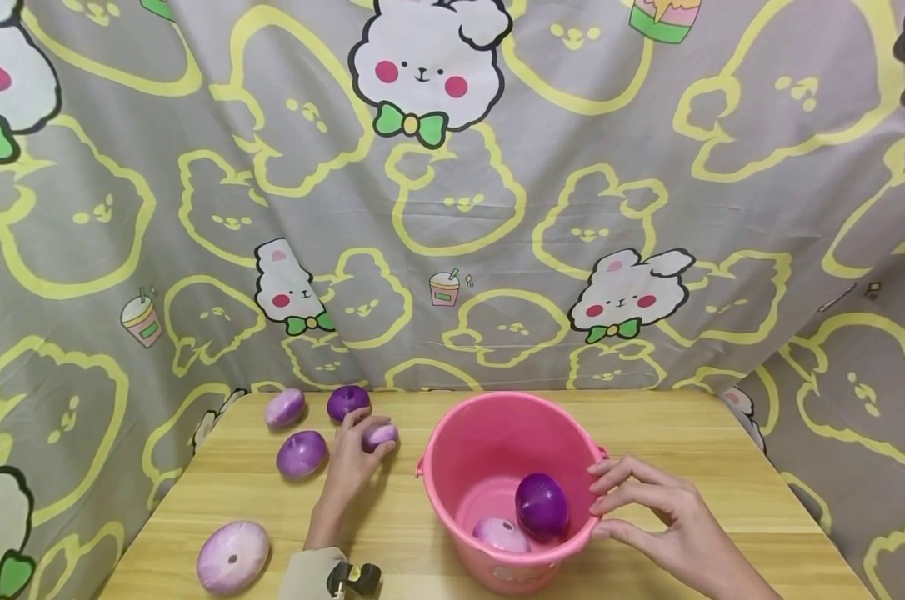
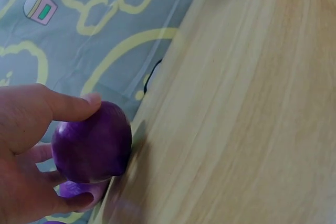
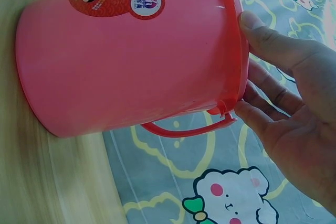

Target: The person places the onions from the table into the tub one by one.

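In the head view my left hand (image 1: pixel 353 454) holds a purple onion (image 1: pixel 382 435) between thumb and fingers, left of the pink bucket (image 1: pixel 460 483). That held onion (image 2: pixel 92 142) looks darker in the left wrist view, and part of another onion (image 2: pixel 84 192) shows below it. A dark purple onion (image 1: pixel 347 402) lies just behind the left hand. At the bucket's right side, my right hand (image 1: pixel 658 508) holds the rim, thumb toward the front and fingers farther back. Inside the bucket lie a dark onion (image 1: pixel 542 506) and a pale one (image 1: pixel 501 534).
Two lighter purple onions (image 1: pixel 284 408) lie on the wooden table (image 1: pixel 392 542) at back left. A larger pale onion (image 1: pixel 233 557) sits at front left. The bucket's handle (image 3: pixel 189 129) hangs down its side. A patterned curtain (image 1: pixel 452 225) borders the table's back edge.
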`<action>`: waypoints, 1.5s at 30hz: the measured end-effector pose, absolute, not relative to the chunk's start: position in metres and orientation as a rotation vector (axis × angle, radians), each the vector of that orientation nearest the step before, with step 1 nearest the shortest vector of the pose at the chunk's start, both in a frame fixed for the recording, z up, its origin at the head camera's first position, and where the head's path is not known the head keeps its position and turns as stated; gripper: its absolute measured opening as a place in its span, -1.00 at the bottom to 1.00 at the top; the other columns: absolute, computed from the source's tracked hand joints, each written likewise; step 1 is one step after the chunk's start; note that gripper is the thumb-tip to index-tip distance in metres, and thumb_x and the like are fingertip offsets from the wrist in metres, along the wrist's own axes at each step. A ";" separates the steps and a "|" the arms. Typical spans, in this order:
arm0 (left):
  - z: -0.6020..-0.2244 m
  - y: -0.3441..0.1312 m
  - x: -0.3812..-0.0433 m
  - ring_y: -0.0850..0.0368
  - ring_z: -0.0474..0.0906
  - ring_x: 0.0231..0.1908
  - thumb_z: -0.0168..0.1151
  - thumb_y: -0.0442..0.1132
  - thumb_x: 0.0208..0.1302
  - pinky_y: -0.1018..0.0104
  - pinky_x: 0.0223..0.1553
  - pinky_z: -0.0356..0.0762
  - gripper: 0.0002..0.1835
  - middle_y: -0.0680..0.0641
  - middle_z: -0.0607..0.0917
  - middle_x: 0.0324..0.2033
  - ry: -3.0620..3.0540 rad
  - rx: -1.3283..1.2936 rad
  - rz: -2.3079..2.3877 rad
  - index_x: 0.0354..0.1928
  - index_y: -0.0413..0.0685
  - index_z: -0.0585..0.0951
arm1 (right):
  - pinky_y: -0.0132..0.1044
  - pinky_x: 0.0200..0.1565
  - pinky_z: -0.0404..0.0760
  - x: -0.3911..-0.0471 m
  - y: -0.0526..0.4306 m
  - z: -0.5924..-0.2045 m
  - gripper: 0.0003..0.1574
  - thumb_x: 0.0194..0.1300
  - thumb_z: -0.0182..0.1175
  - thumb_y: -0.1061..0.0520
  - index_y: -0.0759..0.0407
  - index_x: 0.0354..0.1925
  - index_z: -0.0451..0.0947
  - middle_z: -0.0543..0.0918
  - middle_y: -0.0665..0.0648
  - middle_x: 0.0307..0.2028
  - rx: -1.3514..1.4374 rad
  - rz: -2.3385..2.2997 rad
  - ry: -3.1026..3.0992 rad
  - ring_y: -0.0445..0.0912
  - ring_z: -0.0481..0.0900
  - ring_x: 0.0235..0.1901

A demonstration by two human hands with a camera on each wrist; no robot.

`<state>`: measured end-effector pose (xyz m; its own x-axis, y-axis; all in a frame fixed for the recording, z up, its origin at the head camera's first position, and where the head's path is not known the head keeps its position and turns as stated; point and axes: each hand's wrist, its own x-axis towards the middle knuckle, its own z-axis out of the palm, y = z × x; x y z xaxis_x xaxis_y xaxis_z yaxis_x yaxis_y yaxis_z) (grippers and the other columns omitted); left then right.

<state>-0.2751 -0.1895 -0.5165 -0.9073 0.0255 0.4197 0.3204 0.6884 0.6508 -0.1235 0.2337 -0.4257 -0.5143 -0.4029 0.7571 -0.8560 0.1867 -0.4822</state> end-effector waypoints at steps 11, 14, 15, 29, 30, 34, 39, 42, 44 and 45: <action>-0.517 -0.189 -0.275 -0.41 0.41 0.25 0.57 -0.40 0.06 -0.32 0.28 0.33 -0.59 -0.36 0.51 0.26 -2.536 -0.250 -1.102 0.00 -0.14 0.73 | -0.40 0.28 0.47 -0.124 0.234 -0.427 -0.43 -0.13 0.56 0.49 0.04 -0.15 0.73 0.68 0.10 -0.07 1.159 1.253 -2.030 -0.05 0.58 0.14; -0.517 -0.189 -0.274 -0.40 0.43 0.24 0.57 -0.39 0.07 -0.32 0.26 0.35 -0.60 -0.36 0.52 0.24 -2.539 -0.253 -1.103 0.01 -0.14 0.73 | -0.43 0.26 0.48 -0.123 0.235 -0.426 -0.42 -0.13 0.56 0.49 0.02 -0.15 0.73 0.68 0.08 -0.08 1.142 1.242 -2.049 -0.06 0.58 0.14; -0.517 -0.189 -0.274 -0.39 0.43 0.23 0.56 -0.39 0.07 -0.32 0.26 0.35 -0.60 -0.36 0.52 0.23 -2.540 -0.253 -1.104 0.01 -0.14 0.73 | -0.44 0.25 0.48 -0.123 0.235 -0.426 -0.41 -0.13 0.56 0.49 0.01 -0.15 0.73 0.68 0.07 -0.08 1.134 1.237 -2.058 -0.06 0.58 0.14; -0.516 -0.189 -0.272 -0.39 0.47 0.19 0.53 -0.40 0.11 -0.30 0.21 0.39 -0.63 -0.34 0.55 0.18 -2.531 -0.279 -1.085 0.00 -0.15 0.73 | -0.45 0.24 0.48 -0.121 0.234 -0.426 -0.39 -0.14 0.57 0.48 -0.03 -0.15 0.73 0.69 0.05 -0.08 1.109 1.216 -2.081 -0.06 0.57 0.16; -0.516 -0.189 -0.272 -0.39 0.48 0.18 0.53 -0.40 0.11 -0.30 0.21 0.40 -0.63 -0.34 0.56 0.18 -2.530 -0.280 -1.083 0.00 -0.14 0.73 | -0.45 0.24 0.48 -0.120 0.234 -0.426 -0.39 -0.14 0.57 0.48 -0.02 -0.15 0.73 0.69 0.05 -0.08 1.112 1.214 -2.079 -0.06 0.57 0.16; -0.518 -0.190 -0.272 -0.38 0.49 0.18 0.54 -0.40 0.10 -0.29 0.20 0.41 -0.63 -0.34 0.56 0.17 -2.525 -0.284 -1.084 -0.01 -0.14 0.74 | -0.45 0.25 0.48 -0.120 0.235 -0.427 -0.40 -0.13 0.57 0.47 -0.03 -0.15 0.73 0.68 0.04 -0.08 1.119 1.212 -2.075 -0.04 0.57 0.16; -0.517 -0.191 -0.272 -0.36 0.48 0.18 0.53 -0.40 0.12 -0.28 0.21 0.41 -0.64 -0.32 0.56 0.17 -2.525 -0.284 -1.102 0.00 -0.13 0.74 | -0.44 0.25 0.48 -0.120 0.234 -0.427 -0.39 -0.13 0.57 0.47 -0.03 -0.14 0.73 0.68 0.05 -0.08 1.127 1.214 -2.067 -0.03 0.56 0.16; -0.516 -0.191 -0.272 -0.37 0.48 0.18 0.52 -0.40 0.13 -0.28 0.21 0.40 -0.64 -0.32 0.56 0.17 -2.531 -0.285 -1.104 0.00 -0.13 0.73 | -0.44 0.25 0.48 -0.121 0.234 -0.426 -0.39 -0.14 0.56 0.48 -0.03 -0.14 0.72 0.68 0.05 -0.09 1.129 1.215 -2.061 -0.04 0.57 0.16; -0.515 -0.191 -0.272 -0.37 0.47 0.19 0.51 -0.40 0.14 -0.29 0.21 0.39 -0.65 -0.33 0.55 0.18 -2.532 -0.285 -1.105 0.00 -0.13 0.73 | -0.44 0.25 0.48 -0.121 0.234 -0.427 -0.38 -0.14 0.56 0.48 -0.04 -0.13 0.72 0.68 0.05 -0.09 1.128 1.216 -2.062 -0.04 0.57 0.16; -0.515 -0.191 -0.272 -0.38 0.47 0.19 0.51 -0.40 0.14 -0.29 0.21 0.39 -0.65 -0.33 0.55 0.19 -2.532 -0.285 -1.107 0.01 -0.14 0.73 | -0.45 0.25 0.48 -0.121 0.234 -0.427 -0.38 -0.14 0.56 0.48 -0.04 -0.13 0.72 0.68 0.05 -0.09 1.126 1.218 -2.064 -0.04 0.56 0.16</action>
